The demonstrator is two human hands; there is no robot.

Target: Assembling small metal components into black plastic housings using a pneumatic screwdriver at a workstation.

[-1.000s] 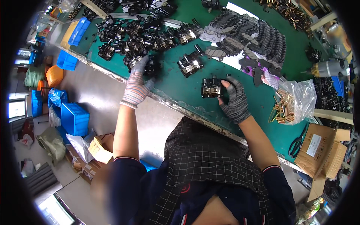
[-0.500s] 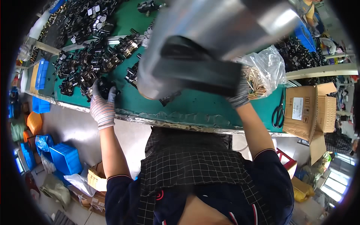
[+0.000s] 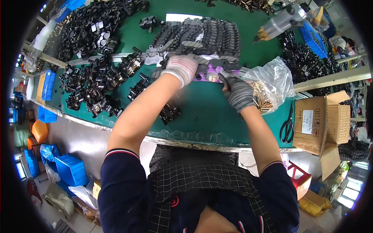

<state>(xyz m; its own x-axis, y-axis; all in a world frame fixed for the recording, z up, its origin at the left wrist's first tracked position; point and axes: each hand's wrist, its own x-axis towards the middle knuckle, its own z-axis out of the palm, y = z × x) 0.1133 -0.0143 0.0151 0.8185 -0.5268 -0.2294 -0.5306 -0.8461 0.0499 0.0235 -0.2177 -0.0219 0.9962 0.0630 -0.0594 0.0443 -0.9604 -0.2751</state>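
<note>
My left hand (image 3: 180,69), in a striped glove, is curled at the front edge of a bank of grey metal parts (image 3: 194,37) set in rows. Its fingertips are hidden under the hand. Close by on the right, my right hand (image 3: 237,94), in a grey glove, has its fingers drawn together at a purple fixture (image 3: 211,74). Whatever lies in either grip is too covered to name. A silver power driver (image 3: 281,25) with a brass-coloured nose hangs tilted at the upper right, apart from both hands.
Black metal clamp-like parts (image 3: 93,83) lie heaped on the left of the green table (image 3: 202,116). Beside my right hand sits a clear bag (image 3: 276,77) of brass-coloured pins (image 3: 261,95). Black scissors (image 3: 287,126) and an open cardboard box (image 3: 311,120) are further right.
The silver driver, large and close before, now hangs at the upper right. My left hand left a black part by the left heap for the grey rows. My right hand moved slightly left.
</note>
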